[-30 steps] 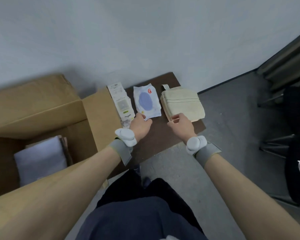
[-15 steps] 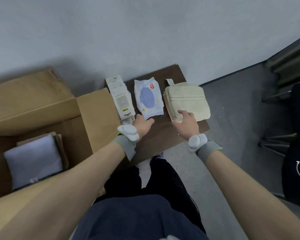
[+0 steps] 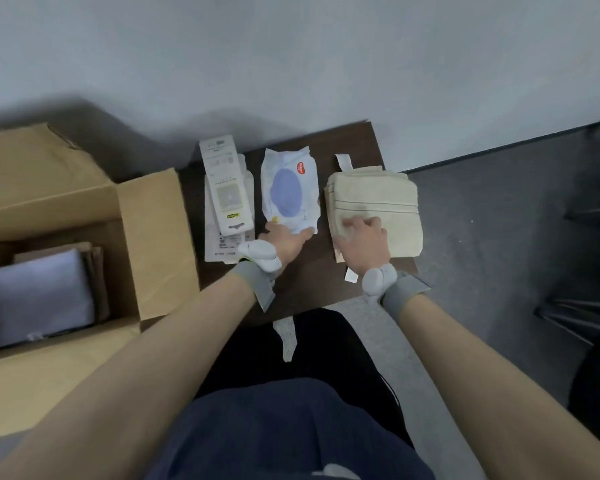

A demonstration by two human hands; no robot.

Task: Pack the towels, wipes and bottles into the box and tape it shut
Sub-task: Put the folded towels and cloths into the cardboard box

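Left hand [image 3: 286, 242] is pinching the near edge of the wipes pack [image 3: 289, 190] mid-table [image 3: 357, 147], fingers closed on it. Right hand [image 3: 364, 242] is resting on the folded cream towels [image 3: 378, 199] at the table's right edge w/ fingers curled; can't tell if it's gripping. Open box [image 3: 149, 237] is sitting left, w/ a grey towel [image 3: 40, 299] inside.

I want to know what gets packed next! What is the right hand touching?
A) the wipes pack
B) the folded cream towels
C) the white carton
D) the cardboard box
B: the right hand rests on the near edge of the folded cream towels on the dark table, while the left hand is at the wipes pack.
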